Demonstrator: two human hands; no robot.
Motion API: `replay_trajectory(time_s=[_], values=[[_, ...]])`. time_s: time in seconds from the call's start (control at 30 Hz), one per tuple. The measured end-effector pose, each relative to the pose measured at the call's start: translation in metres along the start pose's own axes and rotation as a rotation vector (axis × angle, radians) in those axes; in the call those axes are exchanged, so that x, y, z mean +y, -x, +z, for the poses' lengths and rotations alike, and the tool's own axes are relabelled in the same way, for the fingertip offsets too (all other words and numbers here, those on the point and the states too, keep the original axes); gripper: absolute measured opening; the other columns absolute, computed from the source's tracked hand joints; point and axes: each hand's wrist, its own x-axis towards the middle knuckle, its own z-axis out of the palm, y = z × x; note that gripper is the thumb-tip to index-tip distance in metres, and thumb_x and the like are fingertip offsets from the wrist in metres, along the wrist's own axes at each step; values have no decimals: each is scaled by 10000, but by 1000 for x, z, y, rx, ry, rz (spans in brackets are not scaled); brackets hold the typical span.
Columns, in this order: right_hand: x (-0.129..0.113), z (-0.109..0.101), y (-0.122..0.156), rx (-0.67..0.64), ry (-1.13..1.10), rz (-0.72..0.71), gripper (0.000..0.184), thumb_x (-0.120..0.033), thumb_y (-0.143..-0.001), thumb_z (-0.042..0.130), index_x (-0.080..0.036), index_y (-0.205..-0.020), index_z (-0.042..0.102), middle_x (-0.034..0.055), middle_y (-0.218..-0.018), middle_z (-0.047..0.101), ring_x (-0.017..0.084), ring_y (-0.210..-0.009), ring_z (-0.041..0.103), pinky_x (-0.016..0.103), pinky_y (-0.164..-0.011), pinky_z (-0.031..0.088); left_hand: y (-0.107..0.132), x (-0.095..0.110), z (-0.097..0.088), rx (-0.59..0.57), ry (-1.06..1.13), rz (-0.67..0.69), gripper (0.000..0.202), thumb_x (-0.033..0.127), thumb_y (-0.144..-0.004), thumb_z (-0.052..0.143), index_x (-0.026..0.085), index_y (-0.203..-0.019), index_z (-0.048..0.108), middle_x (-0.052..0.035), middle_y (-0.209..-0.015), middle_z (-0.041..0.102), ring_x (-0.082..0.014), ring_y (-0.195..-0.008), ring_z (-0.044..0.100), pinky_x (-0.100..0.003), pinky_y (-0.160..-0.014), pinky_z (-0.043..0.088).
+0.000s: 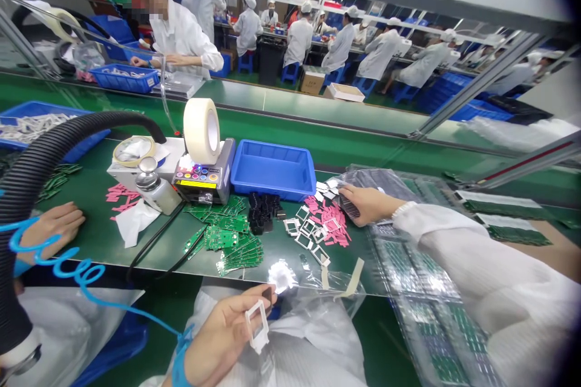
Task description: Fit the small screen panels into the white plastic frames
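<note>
Holding a white, open-centred rectangular frame [260, 341], the left hand [227, 326] pinches one side

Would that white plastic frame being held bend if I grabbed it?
The white rectangular frame in the left hand is probably light, with its open middle. Straight sides suggest it's stiff, but they're thin, so might snap.

Left hand [218, 326] holding small white frame [259, 343]. Right hand [370, 204] at dark ribbed piece [350, 201], beside pink strips [334, 227]. Green circuit boards [224, 237], black parts [259, 216], blue bin [272, 186] on counter [278, 251].
</note>
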Motion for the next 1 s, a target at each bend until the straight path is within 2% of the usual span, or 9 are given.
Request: replay_trajectory(time_s=[0.1, 0.2, 0.37, 0.57, 0.77, 0.93, 1.0], values=[[2, -4, 3, 28, -11, -23, 785, -348, -584, 600, -43, -1283, 414, 199, -1203, 509, 309, -985, 575, 359, -749, 470, -2, -2, 1, 2, 14, -5, 439, 403, -643, 748, 193, -1026, 706, -102, -1387, 501, -311, -1296, 416, -409, -1130, 235], [1, -7, 2, 29, -3, -64, 758, -321, -558, 614, -35, -1244, 462, 208, -1163, 536, 336, -1029, 547, 378, -793, 458, -6, -3, 3, 5, 16, -20, 463, 395, -638, 754, 191, -1050, 697, -103, -1375, 516, -310, -1298, 414, -407, -1133, 232], [3, -11, -9, 25, -8, -44, 766, -319, -507, 651, -54, -1210, 505, 187, -1075, 573, 301, -832, 608, 354, -677, 468, -10, -3, 7, 7, 6, -30, 427, 377, -644, 753, 209, -1033, 704, -90, -1388, 506, -302, -1293, 422, -408, -1132, 235], [2, -13, -4, 124, -50, 65, 783, -370, -600, 621, -19, -1272, 425, 199, -1097, 541, 247, -713, 620, 335, -632, 463, -9, -3, 7, 12, 2, -31, 421, 371, -641, 757, 209, -1026, 706, -90, -1379, 515, -303, -1277, 444, -423, -1133, 227], [-4, -3, 5, 263, -101, 118, 780, -358, -630, 638, -68, -1306, 380, 210, -1207, 481, 297, -875, 617, 357, -693, 495, -10, -4, 8, 20, 4, -48, 424, 371, -633, 762, 211, -1023, 708, -91, -1373, 521, -305, -1269, 454, -422, -1127, 240], [-5, 7, 14, 470, -149, 254, 841, -433, -680, 630, -46, -1338, 274, 262, -1273, 397, 372, -1105, 517, 446, -833, 492, -8, -3, 8, 30, 7, -56, 432, 401, -624, 762, 215, -1011, 712, -81, -1373, 523, -308, -1270, 451, -428, -1129, 233], [-9, 7, 18, 554, -166, 304, 847, -433, -678, 637, -34, -1330, 271, 278, -1274, 390, 388, -1120, 501, 473, -836, 491, -7, -4, 8, 33, 12, -60, 444, 408, -619, 763, 208, -1012, 711, -89, -1372, 522, -309, -1267, 453, -428, -1126, 237]])
